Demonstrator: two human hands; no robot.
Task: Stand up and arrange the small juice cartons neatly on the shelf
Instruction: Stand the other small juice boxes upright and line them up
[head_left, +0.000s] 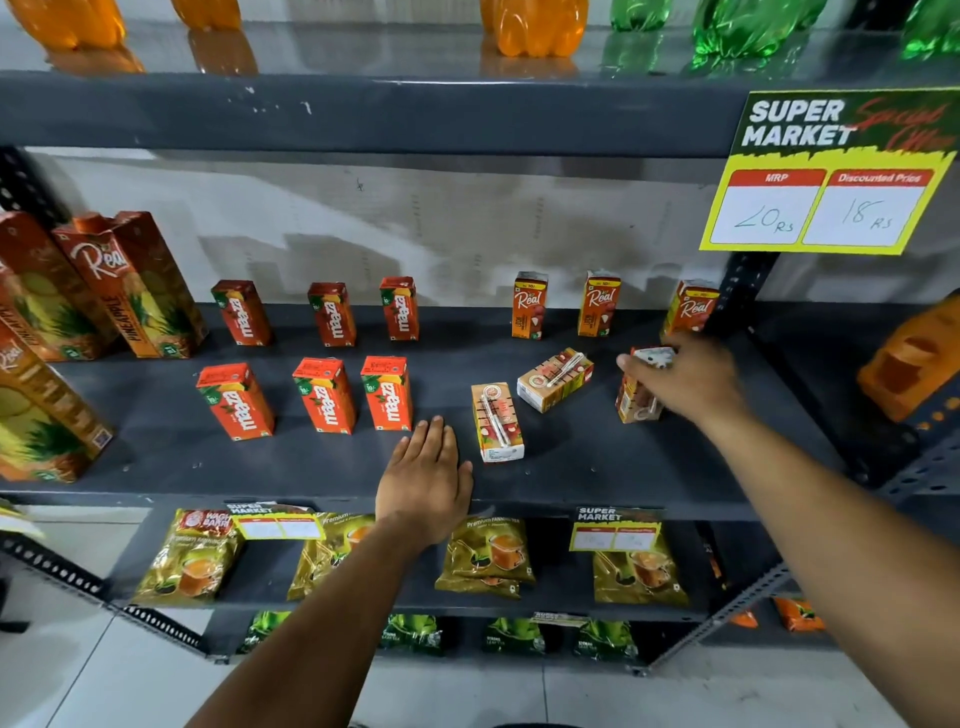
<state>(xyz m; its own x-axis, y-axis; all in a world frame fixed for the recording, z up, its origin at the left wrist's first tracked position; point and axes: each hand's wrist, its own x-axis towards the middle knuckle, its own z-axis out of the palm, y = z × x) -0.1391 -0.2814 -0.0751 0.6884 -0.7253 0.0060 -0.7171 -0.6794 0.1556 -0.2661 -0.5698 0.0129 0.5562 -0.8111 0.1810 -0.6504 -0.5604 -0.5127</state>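
Observation:
On the dark shelf (156, 457) several small red Maaza cartons (327, 395) stand in two rows at the left. Three small orange Real cartons (529, 306) stand upright along the back right. Two more Real cartons lie flat with straws facing up: one (496, 422) near the front, another (555, 380) just behind it. My right hand (685, 382) grips a small Real carton (635, 402) from above at the right; it stands nearly upright. My left hand (426, 480) rests flat on the shelf's front edge, fingers apart, just left of the front lying carton.
Large Real pineapple cartons (130, 291) fill the left end of the shelf. A yellow price sign (826, 176) hangs from the upper shelf at the right. Orange and green bottles stand on the shelf above. Tea packets (488, 556) lie on the shelf below.

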